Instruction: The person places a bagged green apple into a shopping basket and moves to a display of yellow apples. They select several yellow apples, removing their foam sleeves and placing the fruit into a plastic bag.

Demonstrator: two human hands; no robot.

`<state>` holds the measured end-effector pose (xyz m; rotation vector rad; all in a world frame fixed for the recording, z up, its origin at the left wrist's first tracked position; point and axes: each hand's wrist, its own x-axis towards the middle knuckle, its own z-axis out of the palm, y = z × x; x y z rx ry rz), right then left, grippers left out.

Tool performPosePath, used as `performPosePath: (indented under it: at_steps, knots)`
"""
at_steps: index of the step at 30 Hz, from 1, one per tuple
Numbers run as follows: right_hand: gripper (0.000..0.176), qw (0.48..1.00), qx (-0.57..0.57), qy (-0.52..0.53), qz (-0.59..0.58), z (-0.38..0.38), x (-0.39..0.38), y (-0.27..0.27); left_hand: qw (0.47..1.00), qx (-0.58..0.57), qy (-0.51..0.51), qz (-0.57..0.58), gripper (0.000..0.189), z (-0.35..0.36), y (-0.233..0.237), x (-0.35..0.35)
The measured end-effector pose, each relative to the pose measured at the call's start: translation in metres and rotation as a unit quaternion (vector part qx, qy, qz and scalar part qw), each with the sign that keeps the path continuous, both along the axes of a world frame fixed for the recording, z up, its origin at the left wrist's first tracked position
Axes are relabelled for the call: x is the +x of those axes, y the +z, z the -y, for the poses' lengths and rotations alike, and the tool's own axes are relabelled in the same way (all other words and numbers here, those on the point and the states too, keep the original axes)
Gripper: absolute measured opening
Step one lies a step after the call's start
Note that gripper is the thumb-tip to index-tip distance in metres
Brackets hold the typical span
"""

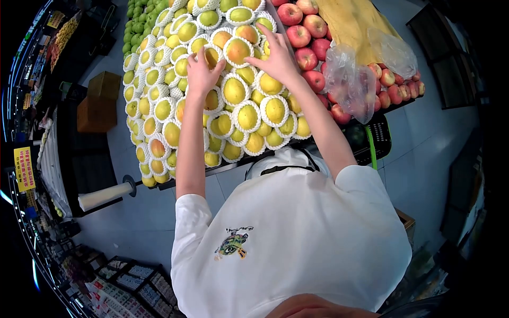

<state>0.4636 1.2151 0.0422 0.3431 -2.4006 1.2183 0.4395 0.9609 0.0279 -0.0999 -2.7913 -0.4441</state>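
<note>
Both hands are over a heaped display of round yellow fruit, many in white foam nets. My left hand (204, 74) is at a netted yellow fruit (212, 54), its thumb and fingers spread along the near side. My right hand (277, 58) reaches in from the right with fingers apart. Its thumb comes near an orange-blushed fruit (237, 50) in a foam net, which lies between the two hands. Whether the fingertips press on any fruit is hard to tell. Neither hand has lifted a fruit off the pile.
Red apples (305, 37) fill the section on the right, beside a yellow cloth (352, 26) and clear plastic bags (347, 79). Green fruit (143, 24) lies at the far left. A black basket (379, 138) with a green handle stands at right. A plastic bag roll (106, 196) sticks out at left.
</note>
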Motion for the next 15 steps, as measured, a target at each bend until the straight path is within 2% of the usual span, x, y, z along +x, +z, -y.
performPosePath:
  at_steps: [1, 2, 4, 6, 9, 15]
  knots:
    - [0.09, 0.998, -0.06, -0.03, 0.018, -0.017, 0.008, -0.005, 0.998, -0.034, 0.003, -0.057, 0.082, -0.002, -0.005, 0.003]
    - [0.08, 0.991, -0.117, -0.059, 0.04, -0.036, 0.015, -0.013, 0.998, -0.031, 0.006, -0.053, 0.082, -0.007, -0.009, 0.005]
    - [0.062, 0.97, -0.237, -0.061, 0.01, -0.071, 0.025, -0.042, 0.976, -0.099, -0.075, -0.177, 0.076, -0.025, -0.011, 0.008]
    - [0.054, 0.969, -0.234, -0.084, -0.009, -0.096, 0.037, -0.073, 0.976, -0.105, -0.096, -0.166, 0.077, -0.047, -0.001, 0.013]
    - [0.053, 0.962, -0.265, -0.067, 0.014, -0.112, 0.066, -0.1, 0.987, -0.049, -0.123, -0.089, 0.09, -0.066, -0.002, 0.007]
    - [0.045, 0.951, -0.293, -0.031, 0.091, -0.106, 0.11, -0.122, 0.993, -0.031, -0.105, -0.041, 0.089, -0.074, -0.002, 0.001]
